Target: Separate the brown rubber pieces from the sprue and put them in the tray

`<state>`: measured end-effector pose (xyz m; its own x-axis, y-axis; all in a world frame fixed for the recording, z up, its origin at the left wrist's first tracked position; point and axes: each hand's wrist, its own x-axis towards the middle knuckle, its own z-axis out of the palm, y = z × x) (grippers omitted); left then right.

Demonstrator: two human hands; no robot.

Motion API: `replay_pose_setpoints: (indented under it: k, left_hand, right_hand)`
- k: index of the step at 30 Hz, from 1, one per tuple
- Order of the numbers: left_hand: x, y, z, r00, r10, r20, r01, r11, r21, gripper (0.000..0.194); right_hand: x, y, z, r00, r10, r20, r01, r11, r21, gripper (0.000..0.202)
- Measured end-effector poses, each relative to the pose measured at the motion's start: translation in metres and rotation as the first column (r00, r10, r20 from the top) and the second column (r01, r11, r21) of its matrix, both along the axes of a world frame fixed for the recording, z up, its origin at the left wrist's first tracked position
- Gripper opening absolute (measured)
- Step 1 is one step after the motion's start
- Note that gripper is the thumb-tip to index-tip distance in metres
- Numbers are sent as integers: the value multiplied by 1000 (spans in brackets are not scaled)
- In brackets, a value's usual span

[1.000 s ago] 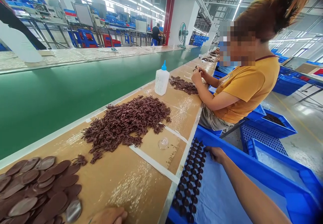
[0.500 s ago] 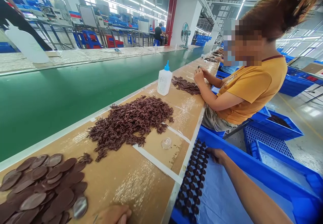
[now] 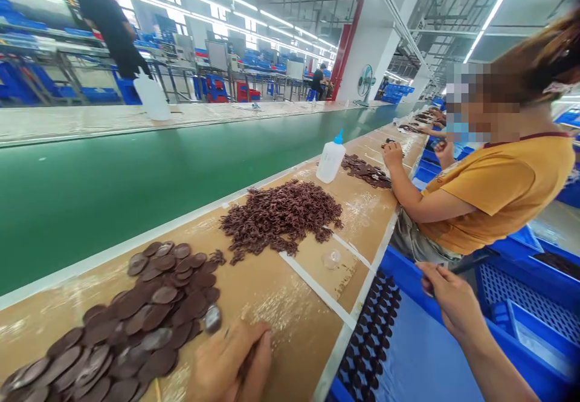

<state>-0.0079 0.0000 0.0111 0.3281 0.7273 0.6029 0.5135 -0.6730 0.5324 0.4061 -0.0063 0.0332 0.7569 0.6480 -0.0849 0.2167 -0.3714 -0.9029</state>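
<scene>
My left hand [image 3: 231,359] is low over the brown tabletop, its fingers curled together. What it holds, if anything, is hidden. Beside it lies a heap of flat, dark brown oval discs [image 3: 156,314], one of them shiny. Beyond the discs is a pile of small, curly dark brown pieces [image 3: 285,214]. My right hand [image 3: 453,299] hangs above a blue bin [image 3: 410,275] with thumb and fingers pinched, and I cannot make out what is between them. Rows of dark round pieces [image 3: 369,341] lie in the bin on a pale blue sheet [image 3: 412,353].
A small clear dish [image 3: 331,260] rests on the table near a white bottle with a blue cap [image 3: 330,161]. A green conveyor belt [image 3: 136,190] runs along the far side. To the right sits a co-worker in a yellow shirt [image 3: 512,184], near more blue bins [image 3: 539,335].
My right hand has lifted from the rows of dark pieces and moved up and right. My left hand shows more fully now. The view has swung left.
</scene>
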Motion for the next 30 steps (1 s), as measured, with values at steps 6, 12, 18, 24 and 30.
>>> replay_pose_setpoints:
  k: [6,12,18,24,30]
  left_hand:
    - [3,-5,5,984,160,-82,-155,986,58,15]
    - [-12,-1,24,771,261,-581,-414,899,-145,34]
    - [-14,9,32,808,185,-559,-378,891,-252,37]
    - [-14,8,27,904,147,-402,-288,904,-317,32]
    - [-14,5,19,999,44,-32,-52,938,-343,41]
  right_hand:
    - [-178,33,75,435,712,550,-671,664,-330,25]
    - [-241,93,31,275,730,626,-528,659,-536,24]
    - [-234,94,19,215,745,632,-558,624,-546,18]
    - [-238,91,11,334,705,625,-581,676,-452,30]
    - [-234,98,5,443,666,600,-644,702,-303,41]
